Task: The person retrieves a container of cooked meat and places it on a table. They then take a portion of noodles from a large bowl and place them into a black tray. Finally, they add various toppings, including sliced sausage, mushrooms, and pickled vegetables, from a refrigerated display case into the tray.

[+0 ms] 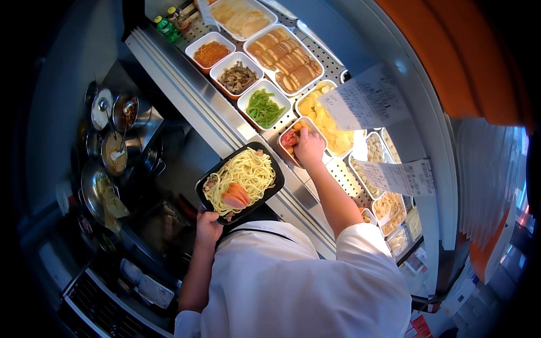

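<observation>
My left hand [209, 226] grips the near left corner of a black takeaway tray [278, 176], thumb on its rim. Yellow noodles [245, 176] fill the tray, with bits of browned meat at the edges and a fan of pink sausage slices [236, 195] on top. My right hand [309, 147] reaches down into a small white tub [295, 121] holding reddish-pink slices and orange-yellow pieces. Its fingers point down and are bent into the food; whether they pinch a piece is hidden. Beside that tub stands another one with green pepper strips [264, 109].
Farther up the perforated counter are tubs of dark brown strips [238, 78], orange shreds [211, 54] and browned slices [284, 58]. Yellow slices [321, 115] lie right of my hand, under hanging paper slips [366, 98]. A metal counter edge [225, 132] runs diagonally; pots [115, 152] stand at left.
</observation>
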A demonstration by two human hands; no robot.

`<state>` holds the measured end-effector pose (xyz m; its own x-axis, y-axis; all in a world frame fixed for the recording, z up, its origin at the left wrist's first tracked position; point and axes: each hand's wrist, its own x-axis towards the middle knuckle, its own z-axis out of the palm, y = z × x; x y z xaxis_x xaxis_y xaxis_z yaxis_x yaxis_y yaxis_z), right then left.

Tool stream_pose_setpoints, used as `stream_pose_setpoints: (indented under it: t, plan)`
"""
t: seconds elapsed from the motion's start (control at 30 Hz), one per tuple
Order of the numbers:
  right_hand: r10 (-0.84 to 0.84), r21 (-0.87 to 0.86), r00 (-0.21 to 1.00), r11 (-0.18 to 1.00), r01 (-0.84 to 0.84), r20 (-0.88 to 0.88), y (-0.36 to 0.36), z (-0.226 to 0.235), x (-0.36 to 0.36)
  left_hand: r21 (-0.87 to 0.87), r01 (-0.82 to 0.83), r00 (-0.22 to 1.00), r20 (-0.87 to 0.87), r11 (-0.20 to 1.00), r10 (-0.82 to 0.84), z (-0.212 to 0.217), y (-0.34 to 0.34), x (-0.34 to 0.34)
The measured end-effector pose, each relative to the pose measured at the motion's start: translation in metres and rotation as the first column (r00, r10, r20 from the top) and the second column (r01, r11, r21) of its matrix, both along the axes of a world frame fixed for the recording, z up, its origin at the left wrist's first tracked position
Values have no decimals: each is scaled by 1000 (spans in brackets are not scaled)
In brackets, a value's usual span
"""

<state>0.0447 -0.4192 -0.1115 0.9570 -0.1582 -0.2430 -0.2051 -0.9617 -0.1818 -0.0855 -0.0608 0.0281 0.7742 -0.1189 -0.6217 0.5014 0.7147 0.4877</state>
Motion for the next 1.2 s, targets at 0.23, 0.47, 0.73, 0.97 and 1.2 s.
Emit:
stream_pose_setpoints:
  t: [0.23,0.47,0.73,0.97,1.2]
  plan:
    - [-333,531,942,807,259,47,-16,36,-15,-7,-32,999,-41,999,32,-4,-2,-2]
    - [-452,910,883,300,287,-129,-27,73,-26,63,31,998,-53,998,-28,-11,-5,-1]
    - [49,941,997,336,37,-57,42,214,-32,50,41,999,-36,998,-39,-12,-9,5]
    - [-398,928,916,357,105,49,38,162,-31,1,18,998,-64,1000,-18,-17,-2,2]
    - [-197,552,960,832,57,197,-4,85,-34,-7,67,998,5,998,-67,-15,0,3]
